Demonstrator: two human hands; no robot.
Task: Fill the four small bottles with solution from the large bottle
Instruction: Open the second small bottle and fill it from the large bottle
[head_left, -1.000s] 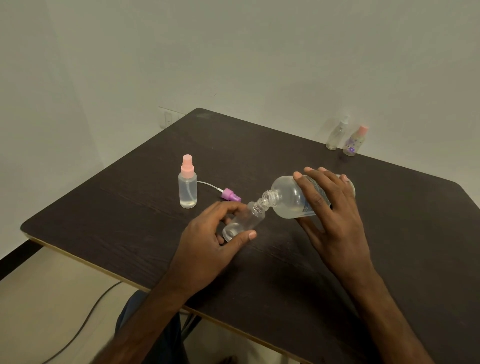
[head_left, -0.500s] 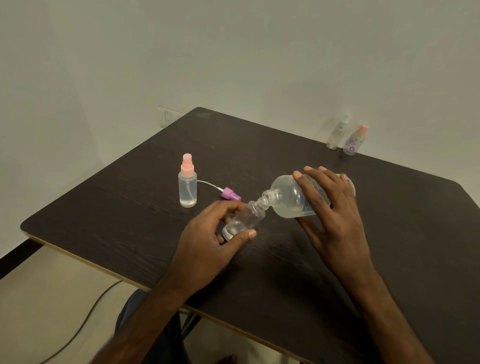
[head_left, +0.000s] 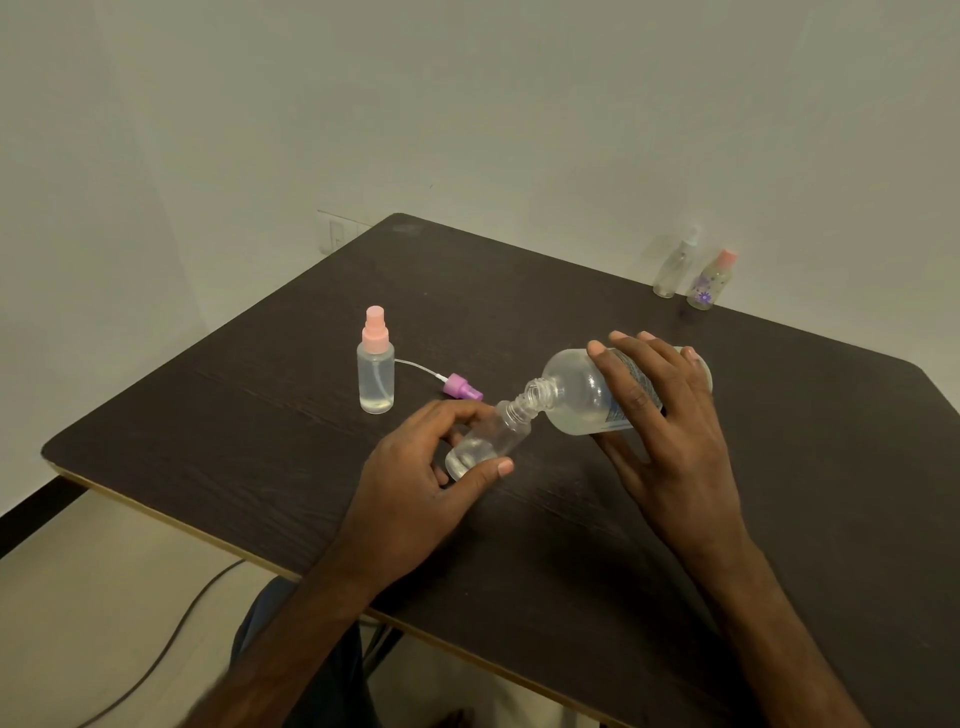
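Near the middle of the tabletop (head_left: 260, 441), the left hand (head_left: 415, 483) curls its fingers around the open small bottle (head_left: 491, 441), neck tilted up and right; the right hand (head_left: 670, 447) grips the large bottle (head_left: 576, 400), lying nearly level, mouth meeting that neck from the right

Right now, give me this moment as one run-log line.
phase: pouring | left hand grips tilted small bottle | right hand tips large bottle, mouths meeting | pink-capped bottle stands capped | purple sprayer lies loose
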